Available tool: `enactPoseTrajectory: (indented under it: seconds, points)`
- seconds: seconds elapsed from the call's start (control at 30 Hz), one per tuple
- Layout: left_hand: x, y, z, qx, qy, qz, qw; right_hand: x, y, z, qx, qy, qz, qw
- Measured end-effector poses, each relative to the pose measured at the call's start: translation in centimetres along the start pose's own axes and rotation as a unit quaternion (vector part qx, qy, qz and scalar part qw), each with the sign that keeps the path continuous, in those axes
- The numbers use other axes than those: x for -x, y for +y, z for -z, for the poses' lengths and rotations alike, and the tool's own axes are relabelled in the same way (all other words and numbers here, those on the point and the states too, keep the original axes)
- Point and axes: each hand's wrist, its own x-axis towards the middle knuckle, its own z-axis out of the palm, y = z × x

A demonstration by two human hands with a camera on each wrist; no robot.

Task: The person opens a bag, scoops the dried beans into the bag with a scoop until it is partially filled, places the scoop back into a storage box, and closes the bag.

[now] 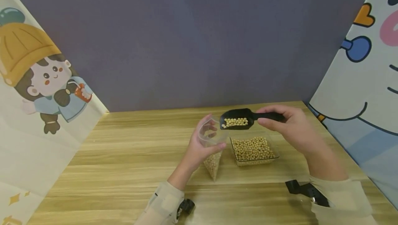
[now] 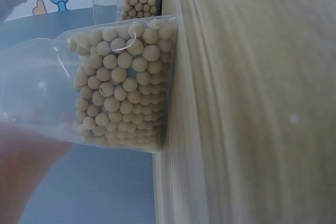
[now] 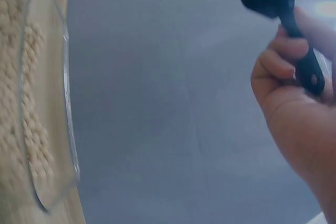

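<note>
In the head view my left hand (image 1: 199, 145) grips a clear plastic bag (image 1: 213, 164) around its open top. Round, pale soybeans fill the lower part of the bag, which stands on the table in the left wrist view, its beans (image 2: 123, 80) seen close up. My right hand (image 1: 293, 128) holds a black scoop (image 1: 237, 112) by its handle. Soybeans (image 1: 236, 122) lie in the scoop, whose front edge is at the right side of the bag's mouth. Below the scoop sits a clear tub (image 1: 255, 162) of soybeans. The right wrist view shows fingers (image 3: 281, 59) curled round the scoop handle.
The wood-grain table (image 1: 130, 149) runs back to a dark grey panel (image 1: 199, 45). Printed cartoon panels stand at the left and right sides. Each wrist carries a small black camera, such as the right one (image 1: 311, 192).
</note>
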Motion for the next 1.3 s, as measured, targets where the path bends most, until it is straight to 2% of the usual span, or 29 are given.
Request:
enactPoseTrajectory:
  seconds: [0.17,0.37,0.5,0.67,0.8,1.1,1.3]
  points:
    - [0.0,0.0,-0.1,0.001,-0.003,0.001,1.0000,-0.2,-1.0,-1.7,-0.043,0.005,-0.045,0.9981]
    - [0.2,0.2,0.0,-0.019,-0.004,0.016,0.9997,-0.3,-1.6,-2.5,-0.046,0.001,-0.078,0.9959]
    - [0.4,0.3,0.2,-0.024,-0.005,0.026,0.9994,-0.4,-1.7,-2.8,-0.039,-0.005,-0.087,0.9954]
    - [0.3,0.2,0.1,-0.019,-0.004,0.016,0.9997,-0.5,-2.0,-2.8,-0.035,0.006,-0.084,0.9958]
    - [0.1,0.1,0.1,-0.022,-0.010,0.010,0.9997,-0.8,-2.6,-2.4,-0.018,0.011,-0.085,0.9961]
    - [0.2,0.1,0.1,-0.024,-0.004,0.022,0.9995,-1.6,-4.0,-1.7,0.058,-0.032,-0.099,0.9929]
    - [0.1,0.0,0.0,-0.026,-0.003,-0.001,0.9997,-2.1,-5.0,-1.7,0.078,-0.047,-0.095,0.9913]
